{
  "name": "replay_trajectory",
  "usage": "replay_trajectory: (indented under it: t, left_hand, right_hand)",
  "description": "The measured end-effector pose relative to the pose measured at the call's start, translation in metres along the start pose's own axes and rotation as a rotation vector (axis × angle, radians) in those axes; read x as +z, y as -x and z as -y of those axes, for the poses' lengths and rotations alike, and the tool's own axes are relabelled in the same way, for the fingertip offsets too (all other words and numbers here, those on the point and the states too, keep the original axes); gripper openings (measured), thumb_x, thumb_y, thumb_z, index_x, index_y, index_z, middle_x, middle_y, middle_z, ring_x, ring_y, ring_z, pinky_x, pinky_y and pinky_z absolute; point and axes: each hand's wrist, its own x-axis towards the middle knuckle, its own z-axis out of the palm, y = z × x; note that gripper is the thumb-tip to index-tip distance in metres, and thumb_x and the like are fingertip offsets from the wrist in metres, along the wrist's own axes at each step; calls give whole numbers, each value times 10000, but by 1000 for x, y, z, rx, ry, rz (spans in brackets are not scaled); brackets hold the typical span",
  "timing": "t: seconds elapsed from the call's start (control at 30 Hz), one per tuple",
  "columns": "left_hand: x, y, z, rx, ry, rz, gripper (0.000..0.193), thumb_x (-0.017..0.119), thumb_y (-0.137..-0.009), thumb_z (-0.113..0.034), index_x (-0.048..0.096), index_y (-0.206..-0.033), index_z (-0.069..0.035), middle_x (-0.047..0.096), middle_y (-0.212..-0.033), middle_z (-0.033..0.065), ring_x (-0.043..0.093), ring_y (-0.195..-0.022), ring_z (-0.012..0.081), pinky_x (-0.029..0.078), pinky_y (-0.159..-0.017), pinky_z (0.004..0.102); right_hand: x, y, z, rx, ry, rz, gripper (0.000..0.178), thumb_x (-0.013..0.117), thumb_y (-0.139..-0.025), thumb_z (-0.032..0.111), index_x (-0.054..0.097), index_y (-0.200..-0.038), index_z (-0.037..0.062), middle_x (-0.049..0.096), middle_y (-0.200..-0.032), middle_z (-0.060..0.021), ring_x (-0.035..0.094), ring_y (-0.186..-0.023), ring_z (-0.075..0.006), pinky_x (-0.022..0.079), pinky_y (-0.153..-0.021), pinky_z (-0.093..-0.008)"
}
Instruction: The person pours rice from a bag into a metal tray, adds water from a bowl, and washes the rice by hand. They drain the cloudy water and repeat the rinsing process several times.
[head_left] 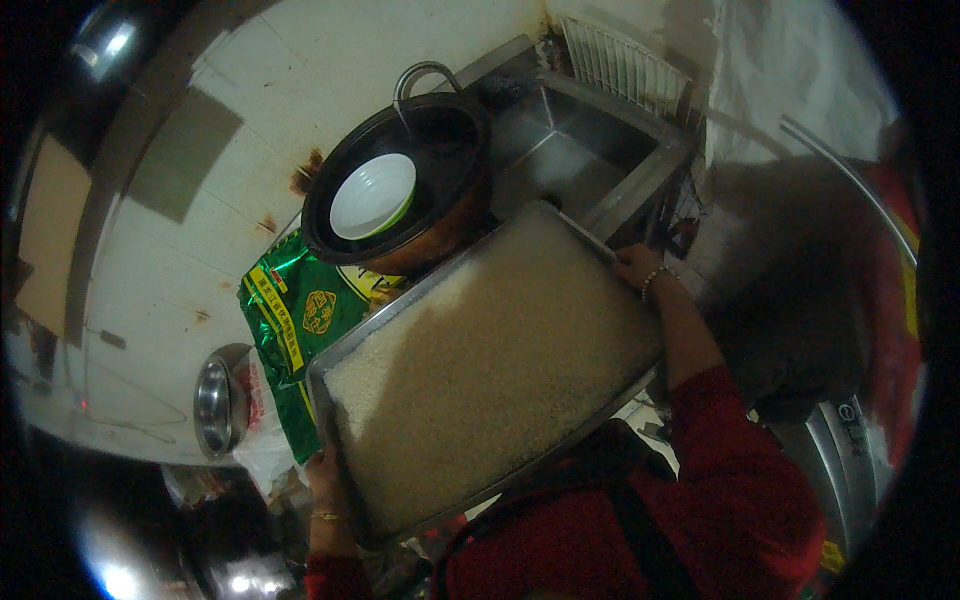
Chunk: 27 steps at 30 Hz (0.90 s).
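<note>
A large rectangular metal tray (592, 236) is held between both my hands, spread with a layer of pale grains that look like rice (490, 360). My left hand (324, 478) grips the tray's left side near the lower corner, its fingers partly hidden. On the opposite side, my right hand (638, 268) is closed on the rim near the far right corner. Just beyond the tray stands a big dark round pan (450, 215) with a white and green bowl (372, 197) inside it. A shiny green bag (310, 290) lies beside the tray's far left edge.
Behind the pan is a stainless steel sink (640, 190) with a curved faucet (425, 68). A white wire rack (625, 70) stands at the back. To the left are a metal bowl (215, 405) and a white plastic bag (268, 430). Tiled wall (220, 260) rises behind.
</note>
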Motion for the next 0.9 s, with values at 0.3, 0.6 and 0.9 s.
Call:
replay_trajectory:
  t: [0.3,0.6,0.9]
  left_hand:
    - [-3,8,-7,96,0,44,484,594,-790,-412,626,-802,71,621,-720,168,560,-658,239,427,-637,373]
    - [-1,9,-7,25,67,36,473,583,-784,-401,628,-885,59,629,-790,184,583,-739,259,431,-701,374]
    - [-8,7,-5,298,-190,62,455,567,-798,-383,625,-903,55,634,-807,169,570,-733,264,426,-691,381]
  right_hand:
    - [6,-6,-5,-27,86,-27,409,589,-763,388,635,-1045,95,611,-1002,-182,578,-940,-329,460,-837,-413]
    - [5,-6,-7,-62,66,-38,445,603,-746,365,625,-1079,69,588,-1081,-187,575,-961,-338,467,-834,-421]
    - [2,-1,-1,-45,-17,-67,338,618,-727,282,645,-994,76,643,-890,-155,618,-822,-316,487,-761,-399]
